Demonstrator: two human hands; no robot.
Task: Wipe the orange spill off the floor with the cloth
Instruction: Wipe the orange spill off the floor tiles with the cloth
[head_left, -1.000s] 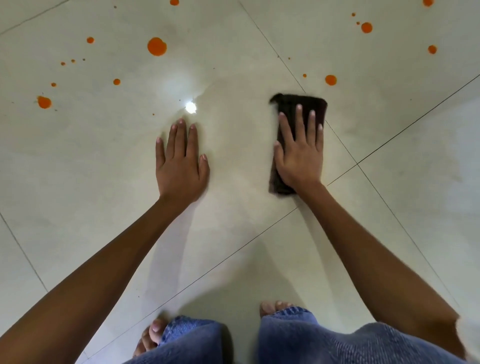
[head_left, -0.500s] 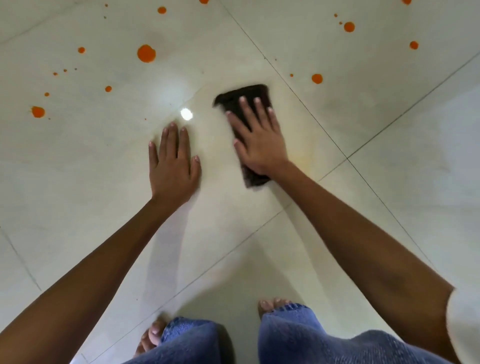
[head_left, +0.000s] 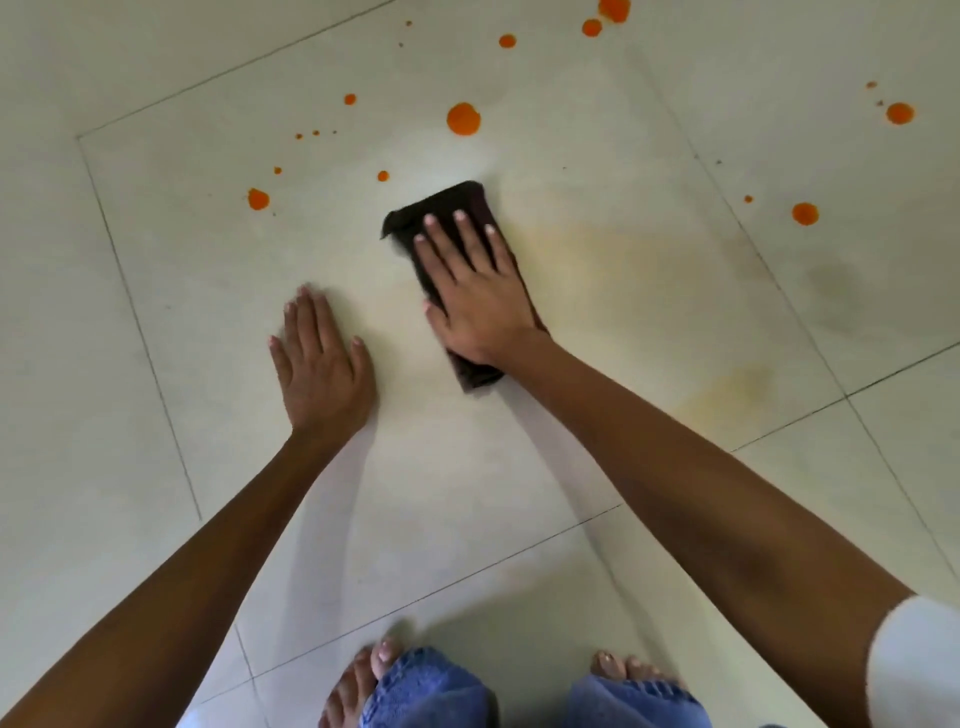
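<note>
Flat under right hand (head_left: 478, 291), dark cloth (head_left: 447, 208), fingers straight, left hand (head_left: 322, 374) open

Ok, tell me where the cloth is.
In the head view the dark cloth lies mid-frame on the floor under the right hand, just below the largest orange drop.

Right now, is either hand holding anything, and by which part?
Neither grips anything. The right hand presses flat, fingers straight, on the middle of the dark cloth; the left hand rests flat on the floor.
</note>
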